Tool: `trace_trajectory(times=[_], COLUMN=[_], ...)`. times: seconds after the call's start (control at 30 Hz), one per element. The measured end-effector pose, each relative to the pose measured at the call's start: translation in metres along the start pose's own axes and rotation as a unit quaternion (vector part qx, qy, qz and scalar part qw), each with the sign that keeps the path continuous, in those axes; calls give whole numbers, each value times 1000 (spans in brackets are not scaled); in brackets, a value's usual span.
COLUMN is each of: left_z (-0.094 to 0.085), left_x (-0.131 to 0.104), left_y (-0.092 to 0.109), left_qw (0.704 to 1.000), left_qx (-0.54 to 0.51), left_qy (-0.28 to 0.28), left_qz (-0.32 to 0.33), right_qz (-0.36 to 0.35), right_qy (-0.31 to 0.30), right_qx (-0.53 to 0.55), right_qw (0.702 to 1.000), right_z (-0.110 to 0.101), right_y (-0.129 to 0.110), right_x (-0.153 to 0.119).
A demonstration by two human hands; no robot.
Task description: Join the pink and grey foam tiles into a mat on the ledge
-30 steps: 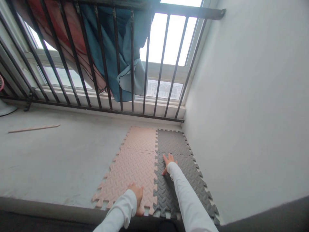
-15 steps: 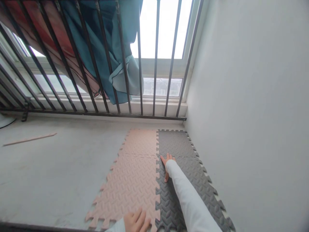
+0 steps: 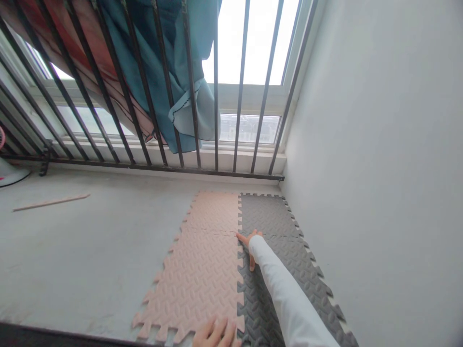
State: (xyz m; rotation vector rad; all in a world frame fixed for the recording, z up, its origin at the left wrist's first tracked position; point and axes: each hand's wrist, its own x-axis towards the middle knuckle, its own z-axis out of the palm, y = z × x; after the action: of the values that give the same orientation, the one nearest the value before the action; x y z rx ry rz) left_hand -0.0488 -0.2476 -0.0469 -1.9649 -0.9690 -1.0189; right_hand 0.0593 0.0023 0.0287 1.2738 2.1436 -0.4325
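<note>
Pink foam tiles (image 3: 202, 279) with jigsaw edges lie on the floor, joined along their right side to dark grey foam tiles (image 3: 271, 214). My right hand (image 3: 251, 243), in a white sleeve, rests on the grey tiles at the seam where the tiles meet. Its index finger reaches onto the pink edge and its thumb points back toward me; it holds nothing. Near the bottom of the view my left hand (image 3: 216, 332) lies on the near end of the pink tile, fingers spread a little, with its lower part cut off by the frame.
A white wall (image 3: 379, 193) runs along the right of the grey tiles. Behind the tiles stand a black railing (image 3: 217, 171), hanging blue cloth (image 3: 144, 72) and windows. A thin strip (image 3: 50, 202) lies on the floor at the left, near a white base (image 3: 10, 172).
The view has shifted slightly. My right index finger has moved left, onto the seam between pink and grey. My left hand has slid a little to the right along the pink tile's near end.
</note>
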Motion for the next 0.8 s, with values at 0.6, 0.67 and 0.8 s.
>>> trace_trajectory(times=[0.6, 0.67, 0.8], left_z=[5, -4, -24], left_x=[3, 16, 57], left_y=[0, -12, -44], left_qw=[976, 978, 984], left_qx=[117, 115, 102], left_qy=[-156, -146, -119], left_qz=[-94, -91, -82], right_qz=[-2, -1, 2], right_qy=[-15, -13, 4], right_qx=[1, 7, 24], right_qw=[1000, 1000, 1000], right_z=[-5, -4, -2], right_y=[0, 0, 1], right_x=[-4, -1, 2])
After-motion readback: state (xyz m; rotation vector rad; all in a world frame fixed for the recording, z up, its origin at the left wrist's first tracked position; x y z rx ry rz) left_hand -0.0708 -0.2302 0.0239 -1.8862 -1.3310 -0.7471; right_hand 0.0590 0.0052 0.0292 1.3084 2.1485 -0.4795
